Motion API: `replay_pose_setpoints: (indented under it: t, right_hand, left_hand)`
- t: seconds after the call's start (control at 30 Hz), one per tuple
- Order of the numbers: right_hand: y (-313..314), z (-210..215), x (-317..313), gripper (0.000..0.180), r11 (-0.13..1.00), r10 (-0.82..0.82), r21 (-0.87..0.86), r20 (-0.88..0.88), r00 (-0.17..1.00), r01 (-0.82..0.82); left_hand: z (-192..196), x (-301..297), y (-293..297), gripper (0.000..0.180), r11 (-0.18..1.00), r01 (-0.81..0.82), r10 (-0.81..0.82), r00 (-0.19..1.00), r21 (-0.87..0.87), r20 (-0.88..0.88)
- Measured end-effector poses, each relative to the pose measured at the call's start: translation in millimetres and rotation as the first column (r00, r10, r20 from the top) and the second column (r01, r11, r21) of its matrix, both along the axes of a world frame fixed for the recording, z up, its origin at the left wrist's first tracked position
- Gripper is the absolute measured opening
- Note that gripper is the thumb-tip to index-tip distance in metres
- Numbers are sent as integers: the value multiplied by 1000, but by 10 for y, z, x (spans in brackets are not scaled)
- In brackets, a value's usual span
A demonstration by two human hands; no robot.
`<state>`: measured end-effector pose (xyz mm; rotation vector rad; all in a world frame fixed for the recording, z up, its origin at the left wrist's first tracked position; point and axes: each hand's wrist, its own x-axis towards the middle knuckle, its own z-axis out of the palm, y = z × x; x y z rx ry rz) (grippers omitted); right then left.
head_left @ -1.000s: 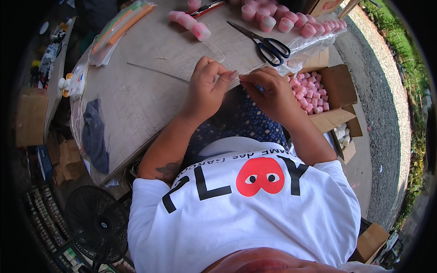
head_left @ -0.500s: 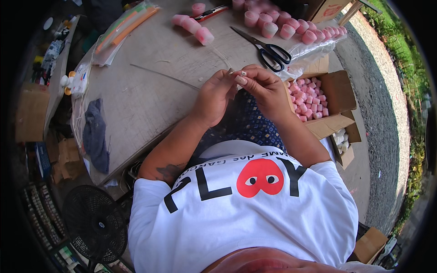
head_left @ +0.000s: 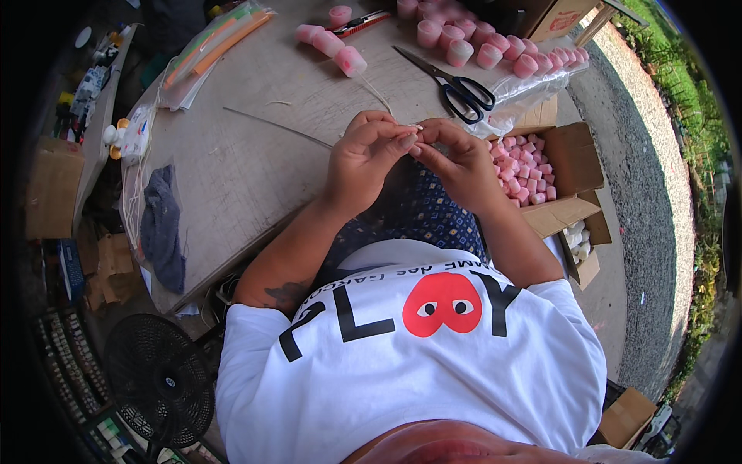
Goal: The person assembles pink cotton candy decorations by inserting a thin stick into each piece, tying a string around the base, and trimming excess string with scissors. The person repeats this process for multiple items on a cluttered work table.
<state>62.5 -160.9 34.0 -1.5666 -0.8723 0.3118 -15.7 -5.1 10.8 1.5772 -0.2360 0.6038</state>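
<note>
Fingertips Are Closing In on the Cord

The grey table [head_left: 232, 178] is stretching across the scene, with a cardboard box [head_left: 572, 158] of small pink pieces sitting off its right side. The dark-handled scissors [head_left: 443, 80] are lying idle beyond the hands. And here's the change: the left hand [head_left: 363, 162] and right hand [head_left: 460, 158] are now working nearly tip to tip, where a second ago they were standing slightly apart. Both are pinching narrowly, so the handwork is gathering at one spot. A thin rod [head_left: 278, 126] is running to the left hand's edge; whether it's being gripped, I cannot tell. Three pink cylinders [head_left: 352, 62] are lying ahead, the pale cord [head_left: 375, 91] trailing from the nearest towards the fingers. Between the fingertips, a tiny white bit [head_left: 418, 128] is showing.
</note>
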Motion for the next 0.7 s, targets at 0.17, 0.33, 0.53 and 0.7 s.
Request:
replay_pose_setpoints:
  t: [0.17, 0.33, 0.53, 0.7]
  right_hand:
    - [1, 32, -29, 10, 995, 0, 103, -33, 999, 3]
    - [-56, 111, 6, 8, 985, -173, 30, 280, 944, 172]
    - [-79, 83, 80, 13, 958, -164, -68, 662, 732, 277]
    - [-35, 63, 75, 14, 979, -153, -57, 439, 886, 198]
  left_hand:
    - [113, -31, -29, 24, 988, 81, -94, 991, -128, -96]
    - [117, -31, -16, 33, 917, 295, -375, 865, -268, -334]
    - [101, 35, -62, 17, 993, 23, 5, 973, 118, -232]
    - [-42, 67, -47, 7, 992, -87, 98, 986, 86, -132]
